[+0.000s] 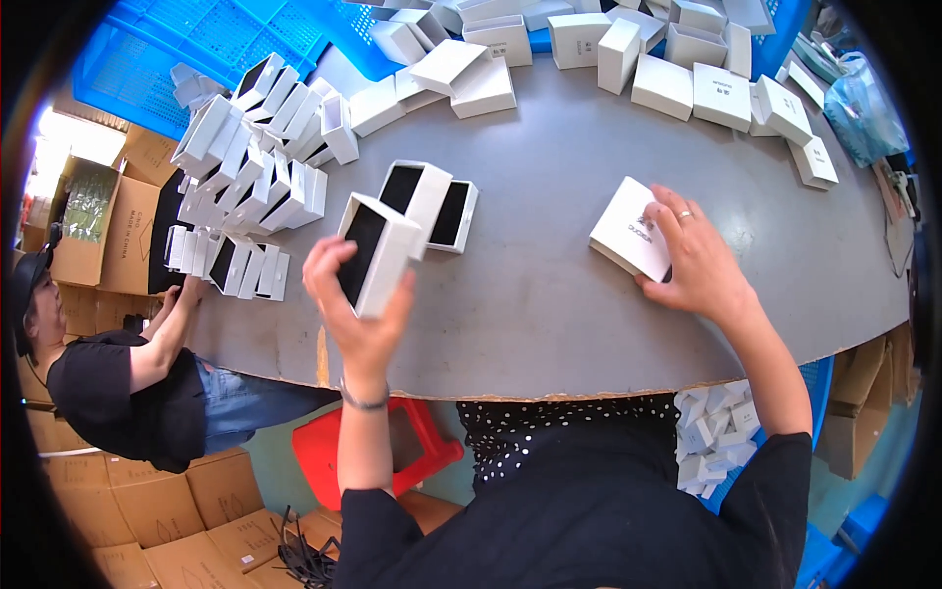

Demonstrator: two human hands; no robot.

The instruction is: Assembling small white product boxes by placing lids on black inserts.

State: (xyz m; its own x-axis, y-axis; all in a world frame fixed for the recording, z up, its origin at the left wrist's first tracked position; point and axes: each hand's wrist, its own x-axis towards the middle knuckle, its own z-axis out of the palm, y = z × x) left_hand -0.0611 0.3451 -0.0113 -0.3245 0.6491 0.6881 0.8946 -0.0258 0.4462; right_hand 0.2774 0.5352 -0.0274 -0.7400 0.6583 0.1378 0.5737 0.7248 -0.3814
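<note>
Can count three black-lined boxes (pixel 429 206) by the left hand (pixel 358 329), one white box (pixel 628 236) at the right hand (pixel 695 260), one table (pixel 540 324), one red stool (pixel 319 461), one wristband (pixel 365 401), one co-worker (pixel 132 398); dozens of stacked boxes (pixel 481 93), too crowded to tally.

The sole view, a wide fisheye, looks steeply down from the wearer's head, close above the left hand (pixel 359 322) and right hand (pixel 703 261), facing forward across the grey worktop (pixel 535 319).

Table (pixel 530 324) before me: box trio (pixel 422 201) at my left hand (pixel 358 319), lone box (pixel 628 226) at right hand (pixel 702 265), pile (pixel 235 162) farther left, more boxes (pixel 662 85) beyond.
</note>
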